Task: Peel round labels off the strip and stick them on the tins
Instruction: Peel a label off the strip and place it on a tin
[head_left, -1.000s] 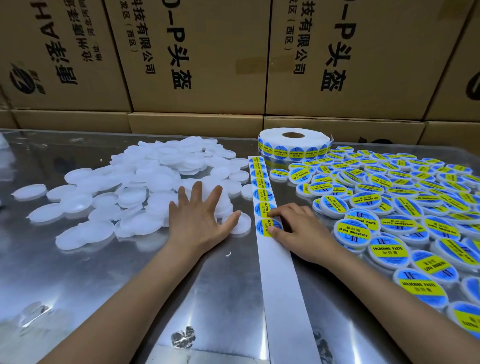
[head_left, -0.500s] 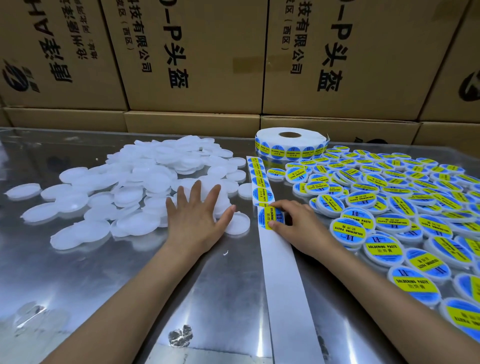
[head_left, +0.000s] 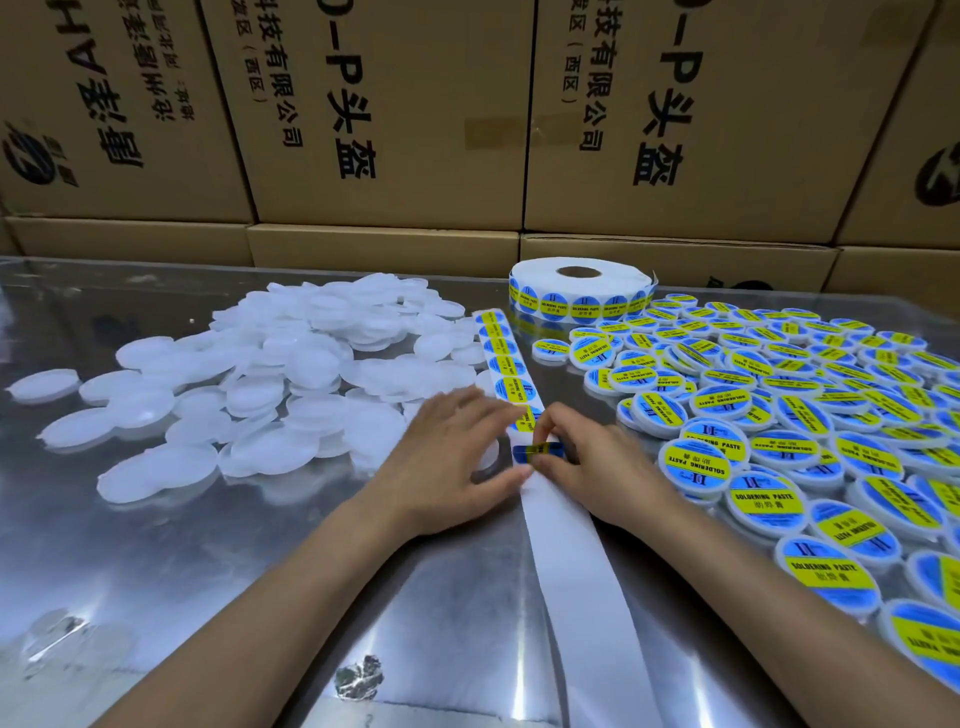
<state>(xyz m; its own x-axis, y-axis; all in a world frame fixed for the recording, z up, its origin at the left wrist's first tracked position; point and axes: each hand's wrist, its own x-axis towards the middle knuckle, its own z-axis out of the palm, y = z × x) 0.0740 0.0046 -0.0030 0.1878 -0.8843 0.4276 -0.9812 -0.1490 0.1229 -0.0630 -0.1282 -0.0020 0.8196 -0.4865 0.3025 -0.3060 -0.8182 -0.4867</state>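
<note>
Right hand (head_left: 597, 462) pinches a peeled round label (head_left: 537, 451) by its edge, lifted just off the strip (head_left: 566, 561); the label is seen edge-on, curling, sticky side not readable from here. Left hand (head_left: 447, 457) lies flat, fingers straight, pressing the strip's left edge and a plain white tin (head_left: 488, 457) just beside it; most of that tin is hidden under the hand. The strip runs from the label roll (head_left: 582, 286) at the back toward the camera, printed labels still on the far part, bare backing on the near part. Unlabelled tins (head_left: 270, 374) are heaped on the left, labelled tins (head_left: 769, 452) spread on the right, all on a shiny metal table (head_left: 182, 571). Handling guess: the label is thin, floppy film, near weightless, and will fold onto itself or grab skin if held across the middle, so hold the rim only, with minimal fingertip contact. The backing is light and slippery on metal, so it needs that hold-down hand. The tins look light, rigid and shallow, likely to skate when pressed; pin one by its side wall, then lay the label from one edge and smooth across.
</note>
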